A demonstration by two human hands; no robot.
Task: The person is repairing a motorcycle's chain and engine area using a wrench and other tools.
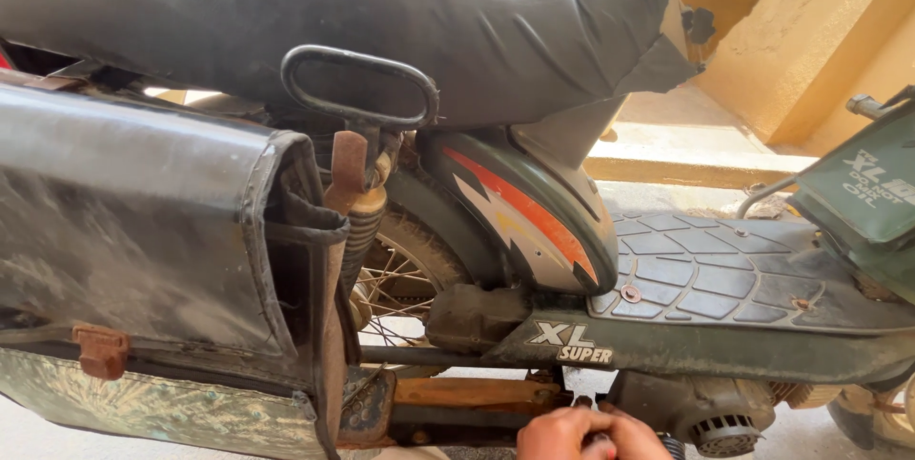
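Observation:
I look down at the side of an old dark green moped point(686, 336) with a black seat point(315, 12). At the bottom edge of the head view my left hand point(553, 435) and my right hand point(637, 435) are close together, low beside the engine point(710, 412). Their fingers curl around a small dark part between them; what it is cannot be made out. The wrists are cut off by the frame edge.
A black side bag point(143, 222) with rusty clasps hangs at left, over the spoked rear wheel point(400, 279). A black grab handle point(357, 88) sits under the seat. The ribbed footboard point(715, 269) stretches right. A yellow wall point(810, 31) and concrete step stand behind.

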